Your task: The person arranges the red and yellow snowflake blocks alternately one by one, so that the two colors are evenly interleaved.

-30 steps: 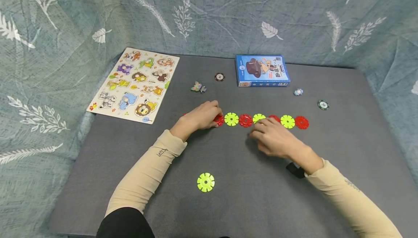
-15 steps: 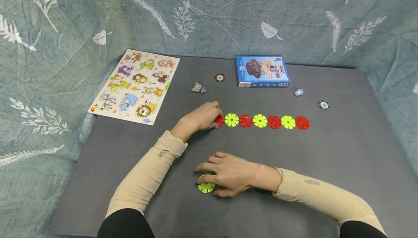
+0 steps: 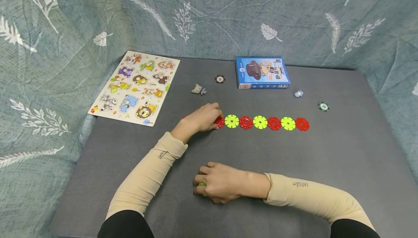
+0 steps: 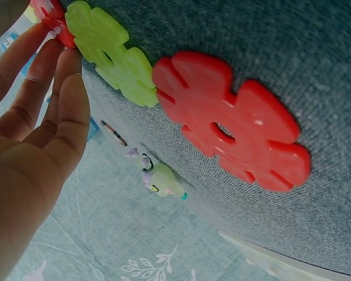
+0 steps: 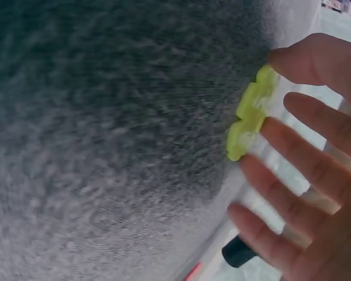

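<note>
A straight row of red and yellow-green notched flower discs lies across the table, colours alternating. My left hand (image 3: pixel 200 119) reaches over its left part, with thumb and fingers at the edges of a red flower disc (image 3: pixel 220 122). In the left wrist view, another red disc (image 4: pixel 202 111) and a yellow-green disc (image 4: pixel 96 35) lie under that hand, mostly hidden from the head. Nearer the front, my right hand (image 3: pixel 225 183) pinches a loose yellow-green flower disc (image 5: pixel 245 132) between thumb and fingertips. The right fingers cover most of this disc in the head view.
An animal puzzle board (image 3: pixel 134 87) lies at the back left. Behind the row are a blue game box (image 3: pixel 262 73), a butterfly figure (image 3: pixel 198 89), a small blue figure (image 3: pixel 298 94), a dark chip (image 3: pixel 220 79) and a green chip (image 3: pixel 323 106). Leaf-patterned cloth (image 3: pixel 209 16) hangs behind.
My right hand has left the row, come forward and left to the loose yellow-green flower disc, and closed its fingers on it. My left hand has stayed in place.
</note>
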Motion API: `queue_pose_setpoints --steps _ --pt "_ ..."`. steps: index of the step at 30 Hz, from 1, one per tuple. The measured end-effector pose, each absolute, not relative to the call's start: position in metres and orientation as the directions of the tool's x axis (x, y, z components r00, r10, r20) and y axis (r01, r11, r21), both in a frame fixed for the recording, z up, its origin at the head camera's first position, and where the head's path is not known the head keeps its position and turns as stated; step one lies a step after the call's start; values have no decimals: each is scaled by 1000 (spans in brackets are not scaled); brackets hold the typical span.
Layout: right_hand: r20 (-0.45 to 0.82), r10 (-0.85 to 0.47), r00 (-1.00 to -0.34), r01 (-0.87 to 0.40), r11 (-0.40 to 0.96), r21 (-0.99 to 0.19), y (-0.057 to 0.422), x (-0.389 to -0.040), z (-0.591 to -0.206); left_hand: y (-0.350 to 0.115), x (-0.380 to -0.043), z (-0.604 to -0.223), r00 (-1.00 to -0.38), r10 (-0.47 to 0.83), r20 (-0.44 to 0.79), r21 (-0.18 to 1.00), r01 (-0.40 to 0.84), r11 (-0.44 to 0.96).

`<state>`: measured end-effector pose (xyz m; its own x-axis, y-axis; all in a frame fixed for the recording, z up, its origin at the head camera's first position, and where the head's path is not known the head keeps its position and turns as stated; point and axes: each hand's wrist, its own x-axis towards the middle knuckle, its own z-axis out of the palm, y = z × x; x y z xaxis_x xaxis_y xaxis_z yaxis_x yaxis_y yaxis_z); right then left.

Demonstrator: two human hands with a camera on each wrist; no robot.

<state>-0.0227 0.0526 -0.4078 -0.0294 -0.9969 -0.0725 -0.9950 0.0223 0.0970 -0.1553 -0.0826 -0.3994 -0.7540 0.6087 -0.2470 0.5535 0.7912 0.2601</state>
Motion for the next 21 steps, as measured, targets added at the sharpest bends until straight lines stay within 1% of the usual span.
queue_pose_setpoints --steps 4,7,15,18,21 --pt "-82 -994 -75 -990 64 123 52 -22 -407 -84 -155 -400 -755 609 -244 257 555 791" --pt "-79 -992 -98 -989 88 122 53 -21 -407 -84 -156 -400 -754 611 -240 255 558 790" --pt "-56 -993 -107 -990 101 100 53 -17 -410 -84 -156 -400 -750 617 -237 251 566 785" --pt "-61 -992 -114 -988 107 107 52 -16 -410 -84 -156 -400 -750 617 -241 249 566 786" --pt "-77 -989 -123 -989 116 87 50 -14 -410 -83 -156 -400 -748 617 -244 252 565 786"
